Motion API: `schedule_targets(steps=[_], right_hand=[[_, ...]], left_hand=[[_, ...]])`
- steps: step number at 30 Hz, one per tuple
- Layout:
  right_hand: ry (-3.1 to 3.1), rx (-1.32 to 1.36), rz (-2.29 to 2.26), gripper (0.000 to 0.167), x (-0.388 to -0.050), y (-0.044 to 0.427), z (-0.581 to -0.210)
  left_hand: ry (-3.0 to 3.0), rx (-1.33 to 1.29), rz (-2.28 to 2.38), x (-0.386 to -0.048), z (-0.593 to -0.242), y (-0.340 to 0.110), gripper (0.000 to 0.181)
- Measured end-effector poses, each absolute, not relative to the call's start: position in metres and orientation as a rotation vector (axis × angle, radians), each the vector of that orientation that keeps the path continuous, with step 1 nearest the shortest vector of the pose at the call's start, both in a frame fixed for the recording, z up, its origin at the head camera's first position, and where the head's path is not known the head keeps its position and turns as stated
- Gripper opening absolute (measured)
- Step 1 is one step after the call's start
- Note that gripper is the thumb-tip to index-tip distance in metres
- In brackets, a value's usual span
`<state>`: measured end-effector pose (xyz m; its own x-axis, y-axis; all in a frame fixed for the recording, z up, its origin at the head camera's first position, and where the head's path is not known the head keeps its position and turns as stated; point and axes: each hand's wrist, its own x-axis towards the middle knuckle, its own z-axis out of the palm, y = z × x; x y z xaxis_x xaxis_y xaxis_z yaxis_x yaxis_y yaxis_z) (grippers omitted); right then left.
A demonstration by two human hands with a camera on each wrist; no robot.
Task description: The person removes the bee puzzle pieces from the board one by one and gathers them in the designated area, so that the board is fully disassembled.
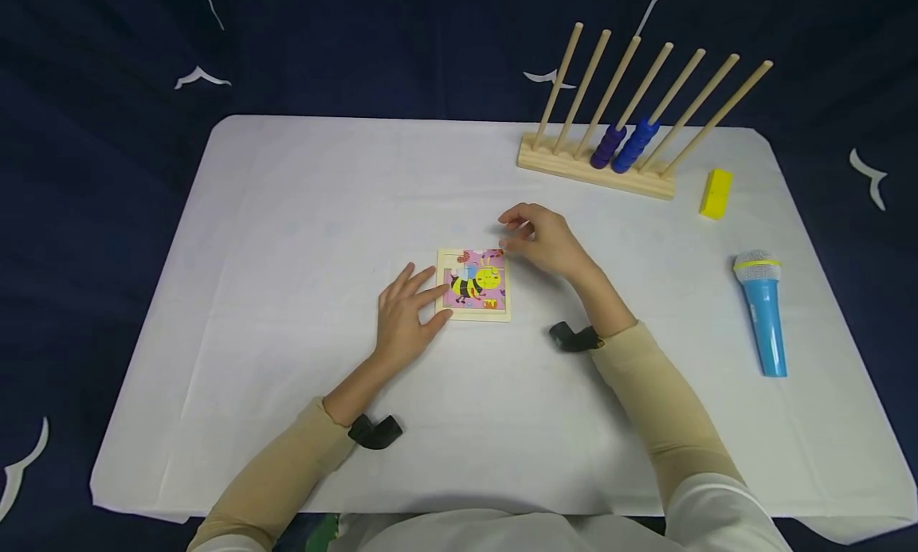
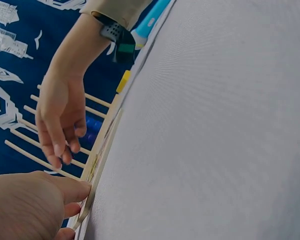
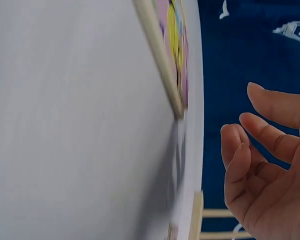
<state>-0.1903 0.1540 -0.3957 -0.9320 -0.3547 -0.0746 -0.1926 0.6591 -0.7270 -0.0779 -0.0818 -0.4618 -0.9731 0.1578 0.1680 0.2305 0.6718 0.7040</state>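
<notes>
From where I stand, the left hand point(image 1: 405, 321) has its fingers spread, touching the left side of the bee picture board point(image 1: 488, 278); uneven pressure there could, I'd say, make the board slide. The right hand point(image 1: 543, 237) hovers by the board's upper right corner, fingers loosely bent, thumb apart, gripping nothing; a low sweep might knock that corner. The board rests on the white surface point(image 1: 301, 217), well apart from the rod stand point(image 1: 559, 163), yellow block point(image 1: 715, 193) and blue microphone point(image 1: 766, 321).

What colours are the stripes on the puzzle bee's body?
The bee's body is striped black and yellow; the head view shows it best.
</notes>
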Motion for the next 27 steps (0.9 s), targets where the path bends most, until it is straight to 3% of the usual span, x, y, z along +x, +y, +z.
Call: schedule_targets(steps=[11, 27], right_hand=[[2.606, -0.582, -1.129, 0.037, -0.184, 0.119, -0.398], [2.593, -0.617, -1.098, 0.038, -0.180, 0.108, -0.407]], left_hand=[[-2.773, -0.343, -1.176, -0.077, -0.462, -0.082, 0.037], [-2.753, -0.358, -1.170, -0.079, -0.465, -0.083, 0.037]])
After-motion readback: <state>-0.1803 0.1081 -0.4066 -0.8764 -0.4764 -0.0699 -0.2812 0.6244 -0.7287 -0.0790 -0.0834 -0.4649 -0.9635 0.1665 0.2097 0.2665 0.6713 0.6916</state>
